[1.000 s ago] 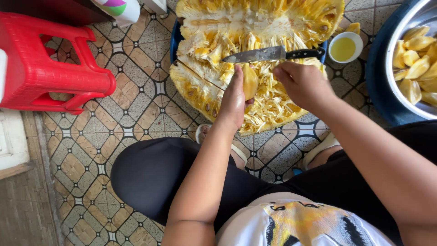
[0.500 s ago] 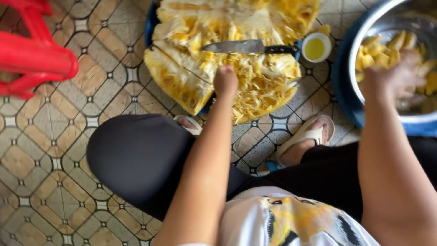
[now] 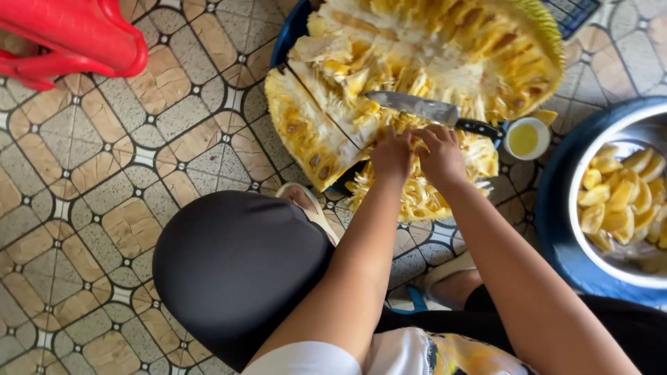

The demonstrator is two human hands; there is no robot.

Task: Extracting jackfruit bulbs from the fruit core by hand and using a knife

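While the right hand (image 3: 441, 154) was over at the bowl of yellow pieces (image 3: 629, 201) a moment ago, now it is back at the big cut jackfruit (image 3: 417, 83). Both hands pinch the stringy fruit together, the left hand (image 3: 391, 154) just beside the right. A knife (image 3: 424, 110) rests on the fruit, just above their fingers.
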